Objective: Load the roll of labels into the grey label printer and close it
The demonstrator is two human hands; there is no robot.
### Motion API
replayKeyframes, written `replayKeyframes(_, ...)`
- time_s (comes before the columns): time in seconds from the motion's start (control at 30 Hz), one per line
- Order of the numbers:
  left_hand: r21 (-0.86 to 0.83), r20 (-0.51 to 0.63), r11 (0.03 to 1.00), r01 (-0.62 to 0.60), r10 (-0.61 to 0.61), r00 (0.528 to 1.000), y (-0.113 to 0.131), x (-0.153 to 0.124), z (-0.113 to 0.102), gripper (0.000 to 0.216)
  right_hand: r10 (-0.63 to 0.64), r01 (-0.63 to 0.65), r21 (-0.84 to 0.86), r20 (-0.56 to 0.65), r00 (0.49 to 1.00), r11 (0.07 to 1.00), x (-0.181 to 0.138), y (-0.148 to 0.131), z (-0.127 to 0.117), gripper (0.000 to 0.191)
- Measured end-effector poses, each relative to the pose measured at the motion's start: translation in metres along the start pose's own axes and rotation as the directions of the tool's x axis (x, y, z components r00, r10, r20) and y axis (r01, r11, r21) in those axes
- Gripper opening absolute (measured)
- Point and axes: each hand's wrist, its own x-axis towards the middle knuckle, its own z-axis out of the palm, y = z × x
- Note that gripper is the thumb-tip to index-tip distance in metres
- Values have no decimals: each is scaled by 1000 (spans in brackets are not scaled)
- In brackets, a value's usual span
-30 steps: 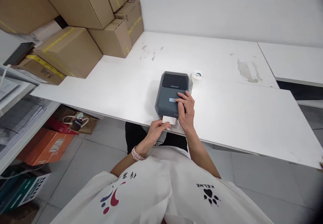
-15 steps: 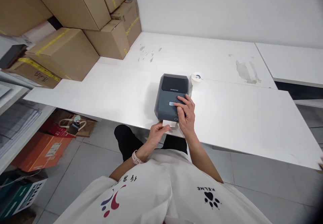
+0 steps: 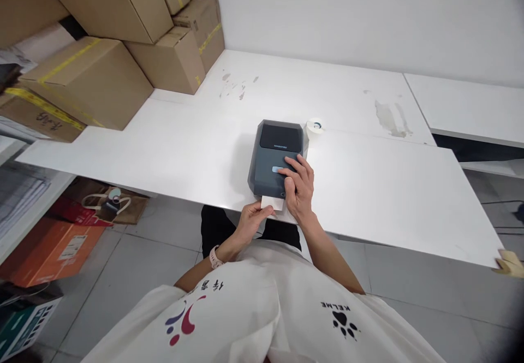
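A dark grey label printer (image 3: 268, 158) stands near the front edge of the white table. From its front slot a white paper label (image 3: 270, 203) sticks out. My left hand (image 3: 252, 220) pinches that label between thumb and fingers, just below the printer. On the printer's top right side lies my right hand (image 3: 300, 189), fingers spread, with a fingertip at the light-coloured button (image 3: 277, 170). A roll of white labels (image 3: 315, 126) is at the printer's far right corner, partly behind it.
Cardboard boxes (image 3: 88, 82) with yellow tape are stacked on the left of the white table (image 3: 380, 188). Below them on the left are shelves with papers, an orange box (image 3: 67, 245) and a paper bag. A white wall stands behind the table.
A little more of the label shows outside the slot. My view has shifted slightly, and both hands stay at the printer.
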Motion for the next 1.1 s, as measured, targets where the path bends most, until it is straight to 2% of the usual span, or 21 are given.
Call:
replayKeyframes(0.27, -6, 11, 1000, -13, 14, 1000, -2, 7, 0, 39, -11, 11, 1, -12, 1000, 1000, 0, 1, 0, 32)
replayKeyframes(0.53, 28, -24, 999, -26, 27, 999, -4, 5, 0, 37, 26, -7, -194, 96, 995, 981, 0, -5, -6, 29)
replayKeyframes(0.7, -3, -12, 1000, -26, 26, 1000, -7, 6, 0, 38, 47, -33, -120, 117, 992, 992, -3, -8, -10, 30)
replayKeyframes(0.83, -34, 7, 999, -6, 6, 1000, -9, 4, -1, 43, -12, 15, -35, 67, 998, 999, -3, -9, -17, 48)
replayKeyframes(0.9, -15, 34, 1000, -2, 3, 999, -9, 2, -4, 46, -39, 39, -4, 30, 999, 999, 6, -9, -20, 54)
replayKeyframes(1.0, 59, 39, 998, -35, 33, 999, -6, -1, -14, 53, -59, 60, 54, -25, 998, 997, 40, -6, -22, 59)
replayKeyframes(1.07, 104, -78, 988, -116, 124, 989, 0, 1, -24, 59, -54, 59, 77, -68, 996, 995, 72, -2, -20, 61)
replayKeyframes(1.1, 140, -161, 975, -171, 193, 968, 5, 4, -29, 58, -46, 54, 87, -90, 995, 995, 90, 1, -18, 62)
